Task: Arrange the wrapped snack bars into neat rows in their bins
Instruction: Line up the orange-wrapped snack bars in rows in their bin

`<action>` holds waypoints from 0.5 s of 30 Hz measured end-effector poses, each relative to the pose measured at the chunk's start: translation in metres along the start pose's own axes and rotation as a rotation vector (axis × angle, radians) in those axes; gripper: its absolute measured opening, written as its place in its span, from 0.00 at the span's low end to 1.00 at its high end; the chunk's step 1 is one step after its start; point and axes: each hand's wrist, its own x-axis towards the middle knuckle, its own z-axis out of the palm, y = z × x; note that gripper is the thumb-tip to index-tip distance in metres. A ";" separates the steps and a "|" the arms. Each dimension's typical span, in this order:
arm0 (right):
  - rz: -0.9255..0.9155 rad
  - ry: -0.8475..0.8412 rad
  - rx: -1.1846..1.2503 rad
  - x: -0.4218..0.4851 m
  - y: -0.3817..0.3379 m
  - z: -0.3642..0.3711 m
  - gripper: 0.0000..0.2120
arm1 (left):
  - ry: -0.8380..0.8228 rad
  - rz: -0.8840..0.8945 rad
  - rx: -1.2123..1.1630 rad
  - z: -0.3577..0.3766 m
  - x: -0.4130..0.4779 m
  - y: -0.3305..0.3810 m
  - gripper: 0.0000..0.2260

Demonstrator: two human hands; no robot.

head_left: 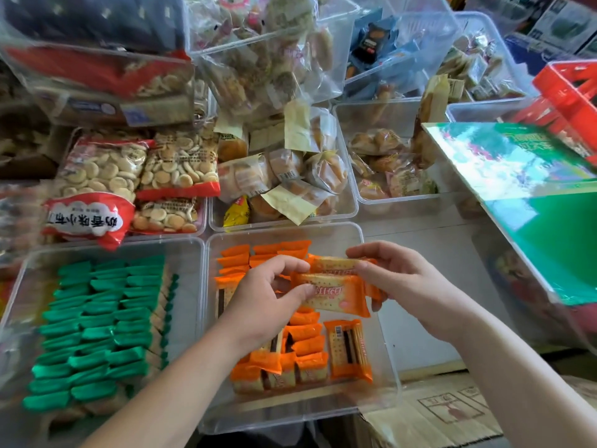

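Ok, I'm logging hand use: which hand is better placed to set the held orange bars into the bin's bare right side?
Right, likely. The right hand pinches the held bars and hangs over the bare side of the bin; the left hand grips them over the filled rows.

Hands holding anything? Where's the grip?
Two orange-wrapped snack bars: left hand pinches the nearer one's left end, right hand grips their right ends.

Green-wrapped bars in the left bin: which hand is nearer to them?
Left. The left hand pinches the orange bars at their left end, just right of the green-wrapped bars; the right hand grips their other end, farther away.
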 end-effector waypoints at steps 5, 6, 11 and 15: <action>-0.017 -0.092 -0.098 -0.003 0.001 -0.002 0.23 | 0.009 -0.033 -0.094 0.016 0.000 -0.007 0.10; -0.036 -0.064 -0.175 -0.002 0.002 0.000 0.23 | 0.002 -0.027 -0.097 0.019 0.000 -0.006 0.09; -0.049 0.093 -0.412 0.008 0.001 0.007 0.24 | 0.006 -0.006 0.033 0.019 0.005 -0.016 0.09; -0.066 0.193 -0.822 0.039 0.001 0.010 0.31 | 0.108 -0.001 0.283 -0.010 0.002 -0.036 0.10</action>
